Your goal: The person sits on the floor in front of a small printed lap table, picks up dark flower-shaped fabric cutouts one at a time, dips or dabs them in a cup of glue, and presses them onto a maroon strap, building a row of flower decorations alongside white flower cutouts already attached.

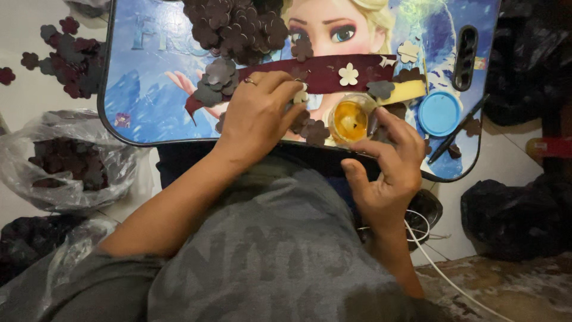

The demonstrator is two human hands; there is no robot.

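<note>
My left hand (257,113), a ring on one finger, rests on a blue cartoon-printed lap table (149,77) and pinches a small pale flower cut-out at its fingertips on a long maroon strip (325,74). My right hand (387,167) sits at the table's near edge, its fingers touching a dark flower piece beside an open small pot of yellow glue (350,119). A cream flower (348,74) lies stuck on the strip. A pile of dark maroon flower cut-outs (238,27) lies at the table's far side.
A blue round lid (439,113) and a black pen (456,140) lie at the table's right. Clear plastic bags of dark cut-outs (65,161) sit on the floor at left, loose flowers (68,53) above them. Black bags (512,220) are at right; a white cable (441,268) runs below.
</note>
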